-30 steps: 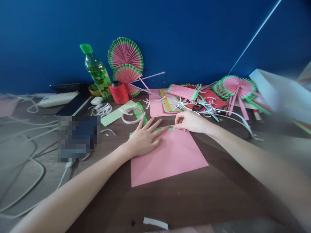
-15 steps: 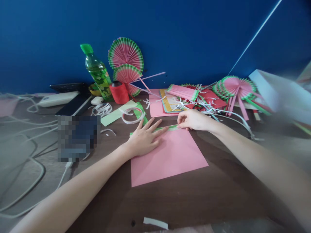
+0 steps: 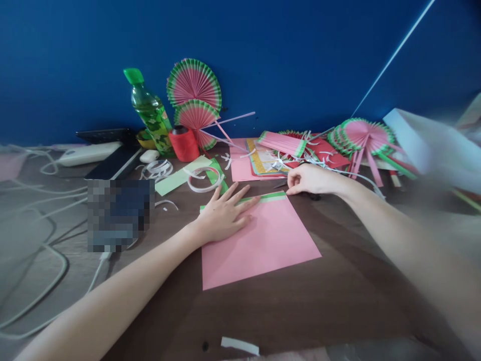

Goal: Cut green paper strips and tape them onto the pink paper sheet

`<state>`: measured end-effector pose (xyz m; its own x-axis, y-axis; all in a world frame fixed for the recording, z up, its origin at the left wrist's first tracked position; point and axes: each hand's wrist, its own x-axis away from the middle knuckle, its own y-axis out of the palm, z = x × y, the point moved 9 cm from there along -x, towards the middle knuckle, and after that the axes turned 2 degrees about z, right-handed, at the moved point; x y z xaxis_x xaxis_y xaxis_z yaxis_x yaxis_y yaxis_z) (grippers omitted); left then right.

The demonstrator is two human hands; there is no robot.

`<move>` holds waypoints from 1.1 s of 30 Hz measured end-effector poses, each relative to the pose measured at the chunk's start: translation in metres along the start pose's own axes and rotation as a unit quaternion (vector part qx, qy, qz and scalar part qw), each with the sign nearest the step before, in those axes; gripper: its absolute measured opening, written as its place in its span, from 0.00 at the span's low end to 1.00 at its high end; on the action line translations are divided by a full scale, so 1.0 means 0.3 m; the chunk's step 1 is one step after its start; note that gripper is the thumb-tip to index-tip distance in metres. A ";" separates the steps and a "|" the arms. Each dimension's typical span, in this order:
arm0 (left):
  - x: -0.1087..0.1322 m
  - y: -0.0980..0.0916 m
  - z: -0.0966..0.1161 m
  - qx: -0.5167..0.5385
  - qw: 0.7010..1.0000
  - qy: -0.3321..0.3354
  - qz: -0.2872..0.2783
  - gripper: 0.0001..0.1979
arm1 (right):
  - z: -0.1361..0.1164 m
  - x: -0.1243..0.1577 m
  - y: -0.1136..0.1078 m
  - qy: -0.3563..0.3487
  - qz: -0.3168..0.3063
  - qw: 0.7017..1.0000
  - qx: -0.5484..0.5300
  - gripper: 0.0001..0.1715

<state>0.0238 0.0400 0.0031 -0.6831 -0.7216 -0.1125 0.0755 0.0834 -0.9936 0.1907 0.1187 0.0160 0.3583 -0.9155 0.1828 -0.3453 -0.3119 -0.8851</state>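
A pink sheet of paper (image 3: pixel 259 240) lies flat on the dark table, with a green and white strip (image 3: pixel 273 197) along its far edge. Fingers spread, my left hand (image 3: pixel 224 213) rests flat on the sheet's far left part and covers some of the strip. My right hand (image 3: pixel 308 179) is at the sheet's far right corner, thumb and fingers pressed together. Whether anything is pinched there is hidden. A pointed metal blade (image 3: pixel 280 183) shows just left of those fingertips, and a small dark shape lies under the hand.
Behind the sheet are a tape roll (image 3: pixel 205 179), a red spool (image 3: pixel 184 144), a green bottle (image 3: pixel 150 113), pleated paper fans (image 3: pixel 194 85) and stacked coloured papers (image 3: pixel 240 160) with white scraps. A phone-like blurred object (image 3: pixel 121 215) and cables lie left; a paper scrap (image 3: pixel 240 346) lies in front.
My right hand has moved right along the far edge to the corner, uncovering more of the strip and the blade. White curled strips beside it have shifted. My left hand has stayed put.
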 end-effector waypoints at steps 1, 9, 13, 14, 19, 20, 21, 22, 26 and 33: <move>0.000 0.000 0.000 -0.001 1.000 0.000 0.000 0.25 | -0.008 0.002 -0.010 -0.004 0.012 1.000 -0.007 0.12; 0.001 0.008 -0.001 -0.002 1.000 0.003 -0.001 0.25 | -0.158 0.028 0.037 -0.049 0.124 0.989 0.064 0.21; 0.002 0.004 0.000 -0.002 1.000 0.007 0.003 0.26 | -0.116 0.022 0.043 -0.016 0.099 0.986 0.132 0.22; 0.003 0.003 0.000 -0.001 1.000 0.007 0.003 0.25 | -0.092 0.020 0.036 0.001 0.085 0.986 0.145 0.23; 0.005 0.001 0.003 0.015 1.000 0.009 -0.001 0.26 | 0.016 0.017 0.011 0.087 0.005 0.982 0.168 0.24; 0.005 0.001 0.003 0.019 1.000 0.009 -0.003 0.26 | 0.028 0.018 0.007 0.094 -0.004 0.981 0.167 0.24; 0.005 0.000 0.003 0.023 1.000 0.009 -0.004 0.26 | 0.036 0.019 0.005 0.098 -0.011 0.981 0.164 0.24; 0.005 -0.001 0.003 0.030 0.999 0.009 -0.006 0.26 | 0.041 0.020 0.004 0.098 -0.017 0.982 0.159 0.23; 0.004 -0.004 -0.020 0.115 0.993 -0.010 -0.026 0.29 | -0.001 0.024 -0.008 0.038 0.004 0.997 0.069 0.16; -0.009 -0.037 -0.149 0.497 0.858 -0.092 0.091 0.28 | -0.231 0.060 0.034 -0.175 0.053 0.983 -0.029 0.08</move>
<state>-0.0076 0.0718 0.0146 -0.4750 -0.8627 -0.1739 0.8136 -0.3551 -0.4604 0.1336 0.0816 0.0400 0.5897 -0.8040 -0.0765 -0.4416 -0.2417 -0.8640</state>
